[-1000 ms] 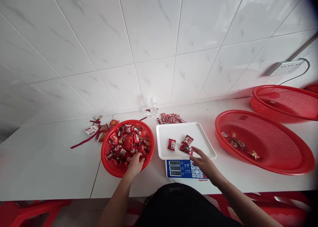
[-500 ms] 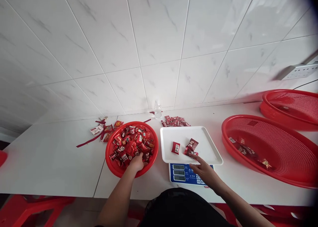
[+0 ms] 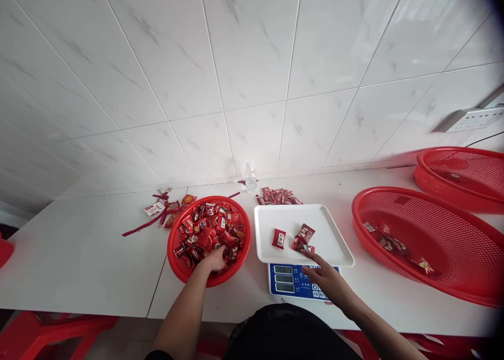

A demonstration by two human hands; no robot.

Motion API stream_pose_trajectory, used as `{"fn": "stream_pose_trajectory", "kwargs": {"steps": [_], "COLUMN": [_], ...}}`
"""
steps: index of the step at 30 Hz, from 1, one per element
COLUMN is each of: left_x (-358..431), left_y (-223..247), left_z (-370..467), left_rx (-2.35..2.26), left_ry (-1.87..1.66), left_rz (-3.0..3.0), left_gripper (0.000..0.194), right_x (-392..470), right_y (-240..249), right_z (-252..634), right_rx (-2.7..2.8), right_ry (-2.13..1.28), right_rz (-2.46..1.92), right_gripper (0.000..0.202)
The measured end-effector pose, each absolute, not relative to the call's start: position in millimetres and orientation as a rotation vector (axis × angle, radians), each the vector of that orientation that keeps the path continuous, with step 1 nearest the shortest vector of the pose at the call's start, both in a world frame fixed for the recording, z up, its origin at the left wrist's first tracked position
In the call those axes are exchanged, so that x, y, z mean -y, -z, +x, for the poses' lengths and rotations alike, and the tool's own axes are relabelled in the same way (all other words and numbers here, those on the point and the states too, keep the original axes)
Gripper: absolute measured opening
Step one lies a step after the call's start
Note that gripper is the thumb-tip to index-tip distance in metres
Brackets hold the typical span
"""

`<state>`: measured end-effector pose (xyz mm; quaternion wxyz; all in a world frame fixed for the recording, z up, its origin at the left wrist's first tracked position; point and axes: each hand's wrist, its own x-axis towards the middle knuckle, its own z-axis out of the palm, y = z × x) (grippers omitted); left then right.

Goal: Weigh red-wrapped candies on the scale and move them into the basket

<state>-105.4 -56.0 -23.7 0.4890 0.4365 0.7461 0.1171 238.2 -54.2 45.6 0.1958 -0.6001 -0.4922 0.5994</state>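
Note:
My left hand (image 3: 215,258) reaches into a round red basket (image 3: 170,255) filled with red-wrapped packets (image 3: 207,238); its fingertips are hidden among them. Over the front edge of a white tray (image 3: 268,256), my right hand (image 3: 323,276) has its fingers apart, the index fingertip close to a small packet (image 3: 302,245). Another packet (image 3: 307,233) overlaps that one, and a separate red packet (image 3: 279,239) lies to their left on the tray. The tray rests on a blue scale (image 3: 293,282) with small displays.
Two red baskets, one large in front (image 3: 444,244) and one behind (image 3: 429,181), stand at the right. A clear bottle (image 3: 251,177) and a pile of packets (image 3: 277,196) are near the wall. More packets (image 3: 172,208) and a dark red ribbon (image 3: 144,226) lie at the left.
My left hand has shifted slightly left within the basket packets. The right hand has drawn back a little from the packets on the tray. The view has tilted slightly.

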Motion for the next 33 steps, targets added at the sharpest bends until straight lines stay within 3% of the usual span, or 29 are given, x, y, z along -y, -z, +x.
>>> {"fn": "stream_pose_trajectory", "kwargs": {"steps": [5, 16, 21, 29, 33], "left_x": [60.3, 66.6, 63.8, 60.7, 57.3], "left_y": [12.6, -19.4, -22.9, -42.3, -56.7], "left_z": [-117.7, -127.0, -120.9, -85.5, -33.2], "left_rx": [-1.664, -1.414, -1.401, -1.345, -1.276], "left_ry": [-0.456, -1.149, -1.314, -1.321, -1.195], "left_rz": [0.967, 0.435, 0.249, 0.165, 0.252], "left_gripper": [0.040, 0.053, 0.038, 0.018, 0.019], "right_x": [51.3, 46.7, 44.3, 51.4, 57.2], "right_y": [-47.0, -23.1, -32.3, -47.7, -70.6], "right_z": [246.3, 242.1, 242.7, 231.5, 214.4], "right_rx": [1.347, 1.465, 1.436, 1.412, 1.477], "right_ry": [-1.777, -1.623, -1.710, -1.753, -1.882], "right_rz": [-1.641, -1.597, -1.564, -1.486, -1.300], "right_gripper": [0.059, 0.055, 0.059, 0.054, 0.048]}}
